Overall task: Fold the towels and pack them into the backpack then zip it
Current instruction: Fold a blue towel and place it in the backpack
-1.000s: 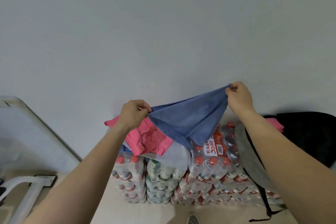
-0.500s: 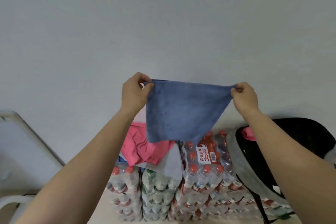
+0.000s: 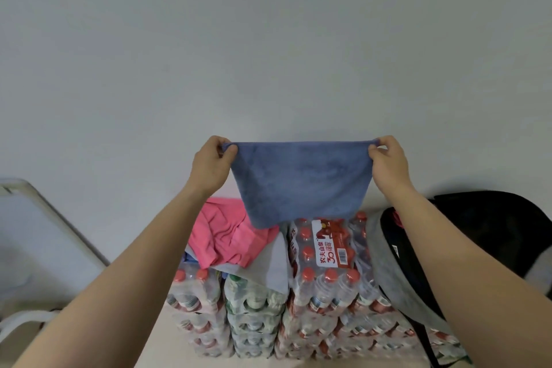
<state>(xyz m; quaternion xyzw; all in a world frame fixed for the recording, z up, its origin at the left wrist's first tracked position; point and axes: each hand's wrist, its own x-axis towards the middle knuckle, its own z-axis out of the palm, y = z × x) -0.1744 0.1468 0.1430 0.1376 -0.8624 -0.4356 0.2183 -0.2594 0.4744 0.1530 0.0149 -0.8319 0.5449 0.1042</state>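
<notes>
A plain pale grey wall [image 3: 268, 39] fills the upper part of the view. Below it stands a big stack of shrink-wrapped packs of clear plastic water bottles with red caps [image 3: 322, 293], and the task's things lie on this stack.

At the right edge of the stack's top lies a black fabric backpack with a grey rim [image 3: 493, 224]. Its mouth is open, and a small bit of pink shows inside the opening. At the far left, off the stack, a white-framed panel [image 3: 35, 233] leans at an angle.

A blue soft towel [image 3: 301, 182] hangs in the air above the middle of the stack's top, in front of the wall, and touches nothing below it. Its upper edge is pulled straight and level between the two hands. The left hand [image 3: 210, 167] pinches the upper left corner between the thumb and curled fingers. The right hand [image 3: 388, 164] pinches the upper right corner in the same way.

A crumpled pink towel [image 3: 221, 236] lies at the left side of the stack's top, on a pale grey cloth [image 3: 268, 269] that hangs a little over the front edge.

On the top pack in the middle is a red and white label [image 3: 331, 245]. It reads "农夫山泉" and a large "30", with a barcode beside it.
</notes>
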